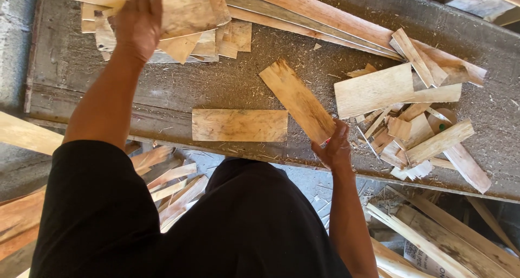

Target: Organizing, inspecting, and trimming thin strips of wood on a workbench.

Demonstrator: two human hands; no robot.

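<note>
Right fingers: curled tight around the near end of a long wood slat (298,100), with a small red thing just peeking out under them, too small to tell what.
Right hand (335,148): sits at 5 o'clock of the slat, right at the bench's near edge.
Long wood slat: slants up toward 11 o'clock, its far end over the sawdusty workbench (227,83).
Left fingers: hidden behind the hand, so I cannot tell their spread; they press into a stack of thin boards (184,18).
Left hand (138,20): up at 11 o'clock, arm stretched long across the bench.
Flat board (240,125): lies flat at 9 o'clock of the right hand, just beside the slat.
Scrap pile (417,131): offcuts heaped at 3 o'clock of the right hand, near it.
Floor slats (173,186): scattered below the bench at 7 o'clock.
</note>
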